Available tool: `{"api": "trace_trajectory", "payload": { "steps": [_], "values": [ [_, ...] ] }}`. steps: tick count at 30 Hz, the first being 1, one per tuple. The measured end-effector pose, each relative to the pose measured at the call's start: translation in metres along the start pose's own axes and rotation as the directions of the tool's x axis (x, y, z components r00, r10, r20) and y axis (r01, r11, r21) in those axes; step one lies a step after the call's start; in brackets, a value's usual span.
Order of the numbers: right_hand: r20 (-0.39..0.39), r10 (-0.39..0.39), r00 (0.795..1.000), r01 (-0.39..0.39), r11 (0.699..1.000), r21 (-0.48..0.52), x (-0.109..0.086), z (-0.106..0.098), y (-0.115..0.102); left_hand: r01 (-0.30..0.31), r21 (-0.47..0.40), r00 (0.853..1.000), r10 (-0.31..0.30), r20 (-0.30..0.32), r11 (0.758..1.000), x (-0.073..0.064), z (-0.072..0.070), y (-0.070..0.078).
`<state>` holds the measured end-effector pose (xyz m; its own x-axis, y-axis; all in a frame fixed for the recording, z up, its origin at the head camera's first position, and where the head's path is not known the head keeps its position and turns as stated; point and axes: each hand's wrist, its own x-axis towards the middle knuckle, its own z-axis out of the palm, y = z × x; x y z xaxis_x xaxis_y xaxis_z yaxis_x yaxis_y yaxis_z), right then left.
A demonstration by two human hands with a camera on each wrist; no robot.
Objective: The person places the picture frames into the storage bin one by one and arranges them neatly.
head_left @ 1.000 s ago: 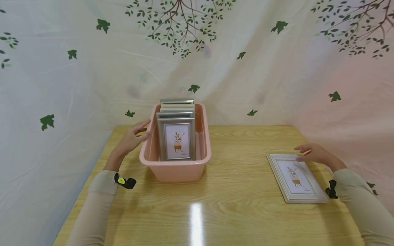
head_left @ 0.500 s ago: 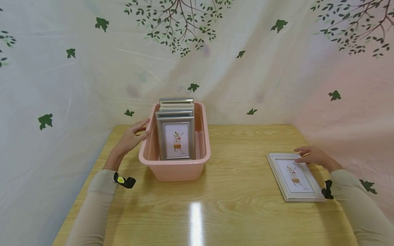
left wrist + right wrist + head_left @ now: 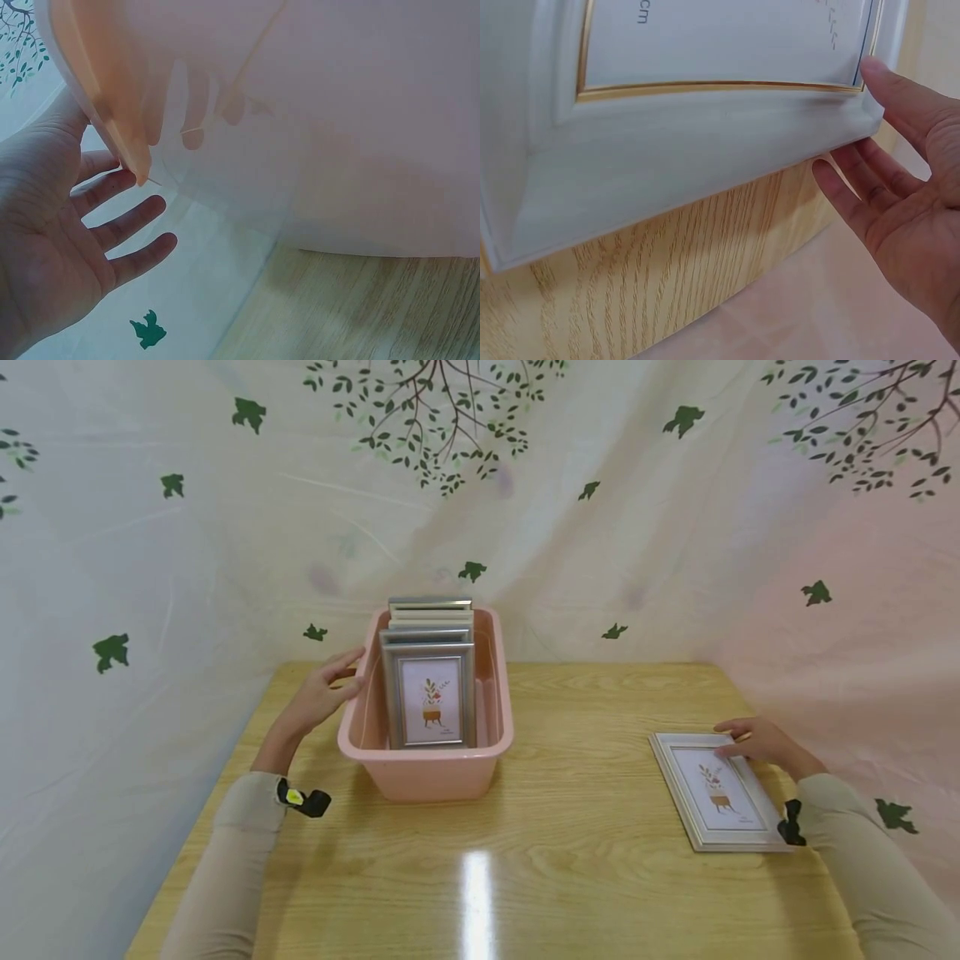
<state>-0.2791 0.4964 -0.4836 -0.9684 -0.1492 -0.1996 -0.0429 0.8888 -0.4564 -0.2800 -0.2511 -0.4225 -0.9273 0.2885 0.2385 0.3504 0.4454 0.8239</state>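
Note:
My left hand [image 3: 315, 697] rests against the left rim of a pink plastic basin [image 3: 438, 777], fingers spread. In the left wrist view, fingers [image 3: 133, 225] of this hand stand fairly straight beside the basin's rim. Several picture frames stand in a row inside the basin; the front one, a silver picture frame [image 3: 467, 702], shows a potted plant picture. On the right, a white picture frame [image 3: 708, 837] lies face up on the table. My right hand [image 3: 772, 747] pinches its upper right edge, thumb on the face and fingers at the underside, as the right wrist view shows.
The wooden table [image 3: 585, 793] reaches a cloth backdrop [image 3: 570, 577] printed with leaves and birds behind and at the sides. The white frame lies near the table's right edge. Black straps with small cameras sit on both wrists.
My right hand has settled from hovering over the white picture frame to taking hold of its edge, its forearm shifting slightly left. The left hand and basin stay put.

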Motion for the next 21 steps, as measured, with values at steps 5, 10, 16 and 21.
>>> {"api": "trace_trajectory", "payload": {
  "steps": [5, 10, 16, 21],
  "values": [
    [-0.028, 0.008, 1.0, -0.008, 1.0, 0.01, 0.003, 0.005, 0.002, 0.002, 0.0, 1.0, -0.002, -0.003, 1.0, 0.0, 0.0, 0.0],
    [-0.064, -0.005, 0.998, 0.006, 1.0, 0.016, 0.006, 0.01, 0.007, 0.018, 0.013, 1.0, -0.018, 0.004, 1.0, -0.001, 0.001, -0.002],
    [-0.085, -0.012, 0.996, 0.013, 1.0, 0.015, 0.008, 0.014, 0.01, 0.019, 0.008, 1.0, -0.019, 0.002, 1.0, -0.001, 0.001, -0.002],
    [-0.104, -0.084, 0.991, 0.085, 0.996, 0.001, 0.009, 0.017, 0.008, 0.013, 0.005, 1.0, -0.013, -0.003, 1.0, -0.001, 0.001, -0.001]
  ]
}}
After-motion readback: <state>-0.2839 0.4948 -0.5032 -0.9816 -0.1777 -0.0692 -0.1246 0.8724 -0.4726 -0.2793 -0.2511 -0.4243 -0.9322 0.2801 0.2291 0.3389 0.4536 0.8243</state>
